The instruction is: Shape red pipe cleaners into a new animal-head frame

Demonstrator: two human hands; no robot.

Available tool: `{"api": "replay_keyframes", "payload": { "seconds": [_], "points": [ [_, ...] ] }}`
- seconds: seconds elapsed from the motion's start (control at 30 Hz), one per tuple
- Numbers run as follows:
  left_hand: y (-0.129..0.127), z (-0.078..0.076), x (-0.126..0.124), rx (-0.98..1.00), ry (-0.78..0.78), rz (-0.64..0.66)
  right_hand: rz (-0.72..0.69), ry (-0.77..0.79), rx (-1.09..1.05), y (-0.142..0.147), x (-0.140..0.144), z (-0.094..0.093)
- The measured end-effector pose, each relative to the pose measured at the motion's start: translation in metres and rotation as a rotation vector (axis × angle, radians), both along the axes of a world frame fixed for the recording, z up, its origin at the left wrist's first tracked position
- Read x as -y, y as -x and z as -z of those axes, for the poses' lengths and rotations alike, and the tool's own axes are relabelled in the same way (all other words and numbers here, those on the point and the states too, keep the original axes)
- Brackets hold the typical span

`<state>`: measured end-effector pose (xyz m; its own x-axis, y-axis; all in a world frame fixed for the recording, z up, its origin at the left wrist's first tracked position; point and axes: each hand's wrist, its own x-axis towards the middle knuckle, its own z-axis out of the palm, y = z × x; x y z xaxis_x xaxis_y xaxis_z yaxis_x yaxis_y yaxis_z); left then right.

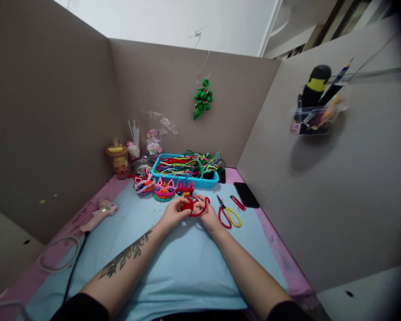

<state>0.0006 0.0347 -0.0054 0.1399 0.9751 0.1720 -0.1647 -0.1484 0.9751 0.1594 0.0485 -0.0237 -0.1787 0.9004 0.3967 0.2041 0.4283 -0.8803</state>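
Observation:
Above the blue cloth, my left hand pinches a coiled, rounded piece of red pipe cleaner between thumb and fingers. A loose red end curves out of it in a loop to the right. My right hand closes on this strand, its fingers partly hidden behind the red loop. Just beyond my hands sit three fuzzy pipe cleaner animal heads: one purple and orange, one pink and teal, one red. My left hand partly covers the red one's lower edge.
A blue tray of many-coloured pipe cleaners stands behind. Scissors, a small red-handled tool and a black phone lie right. At left is a corded pink glue gun. Grey panels enclose three sides.

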Motion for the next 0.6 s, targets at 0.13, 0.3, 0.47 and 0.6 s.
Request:
{"api": "replay_keyframes", "payload": {
  "seconds": [0.13,0.3,0.47,0.6],
  "points": [
    [0.003,0.001,-0.003,0.074,0.052,-0.055,0.089,-0.041,0.006,-0.001,0.006,-0.009],
    [0.004,0.003,-0.004,0.064,0.086,-0.092,0.063,-0.100,0.097,0.003,0.017,-0.019],
    [0.003,0.004,-0.005,0.028,0.084,-0.091,0.090,-0.175,0.131,0.004,0.020,-0.022],
    [0.002,0.004,-0.005,0.017,0.056,-0.117,0.092,-0.189,0.095,0.002,0.021,-0.024]
  ]
}}
